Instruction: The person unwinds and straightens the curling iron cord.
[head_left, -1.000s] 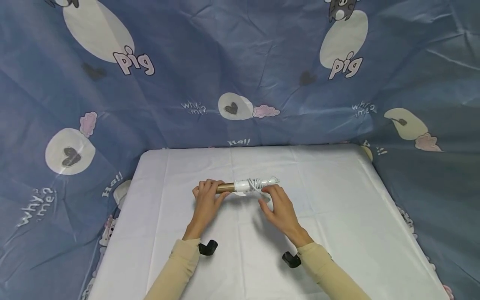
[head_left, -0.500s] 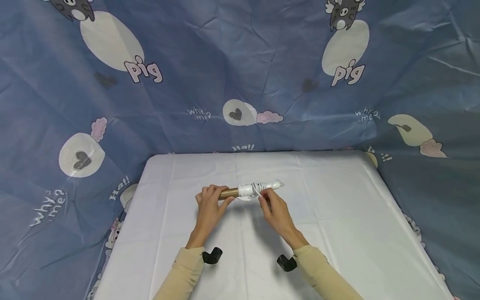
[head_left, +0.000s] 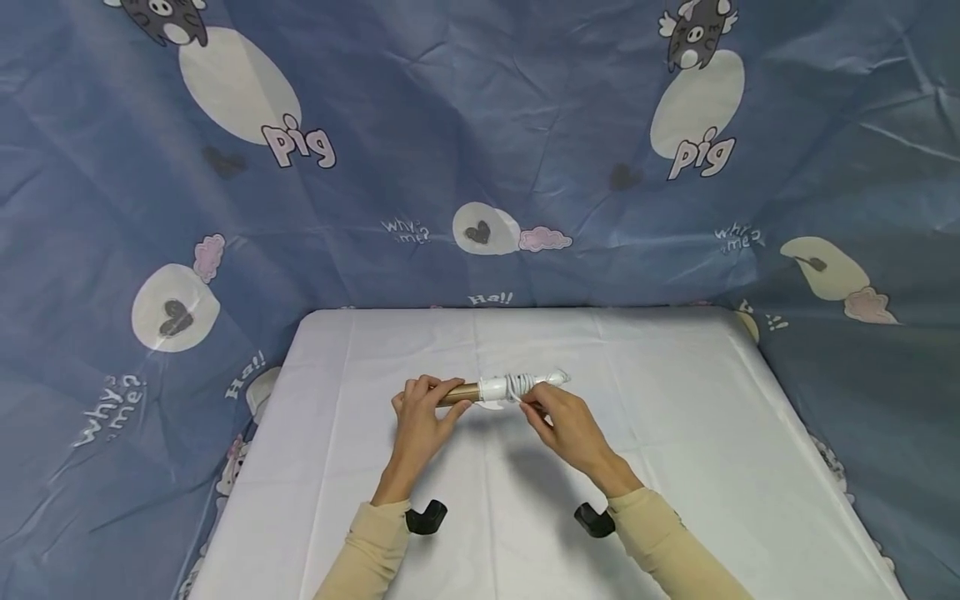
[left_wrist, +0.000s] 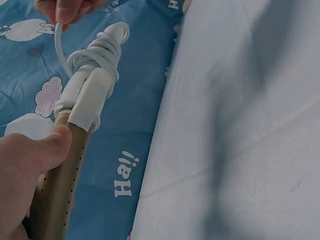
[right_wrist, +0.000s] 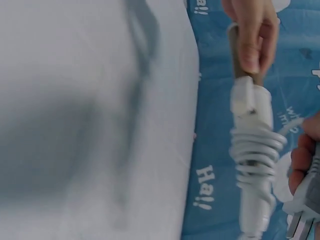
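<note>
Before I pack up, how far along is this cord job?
Done, if this is winding rather than unwinding: several turns of white cord circle the white plastic handle. In hand: the left hand grips the gold cylindrical barrel; the right hand holds the cord's loose stretch and a grey pronged plug. Remaining: probably that unwrapped stretch.

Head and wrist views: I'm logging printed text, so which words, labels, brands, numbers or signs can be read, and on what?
"pig": twice, on the blue cloth.
"why me?": three times in the head view, same cloth, the rightmost hard to read.
"Ha!!": same cloth, more than once.
Gold-and-white tool and plug: no readable text; any markings are too small or blurred.
</note>
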